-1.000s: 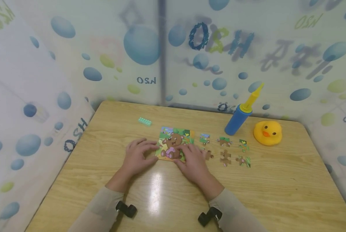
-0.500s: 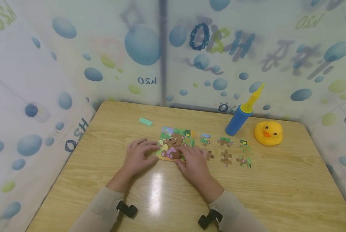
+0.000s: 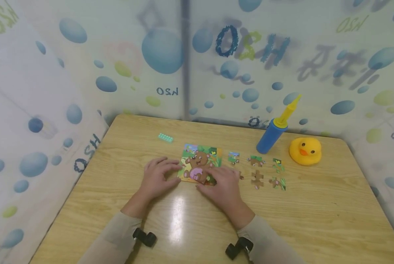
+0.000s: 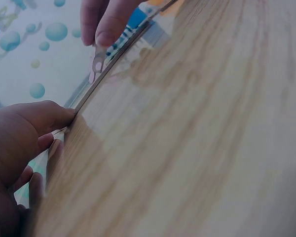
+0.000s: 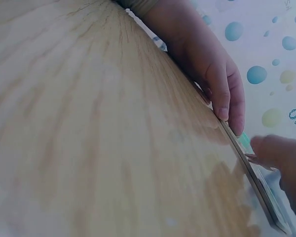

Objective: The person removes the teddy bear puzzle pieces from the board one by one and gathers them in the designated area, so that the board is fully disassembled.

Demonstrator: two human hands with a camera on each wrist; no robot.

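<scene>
nearest us, we are resting our left hand [image 3: 157, 176] on the wooden table [image 3: 316, 220], fingers lying fairly straight, their tips touching the 9 o'clock edge of the bear puzzle [image 3: 199, 163], it seems to brace it so it cannot slide. in the left wrist view the thumb [image 4: 44, 116] is pressing against the thin board edge. our right hand [image 3: 224, 185] is lying over the puzzle's 5 o'clock corner, fingers flat and pressing down; whether a piece is under them we cannot tell.

the puzzle itself is sitting flat near the table's middle, at 12 o'clock from our hands, its bear picture mostly filled in.

at 3 o'clock from it, 6 or so loose pieces [image 3: 257, 179] are lying spread apart and face up, probably so each can be read at a glance.

farther off, a green brick [image 3: 165, 138] is lying at 11 o'clock, and a blue pump [image 3: 271, 135] and a yellow duck [image 3: 305, 150] are standing at 2 o'clock, well apart from the work.
</scene>
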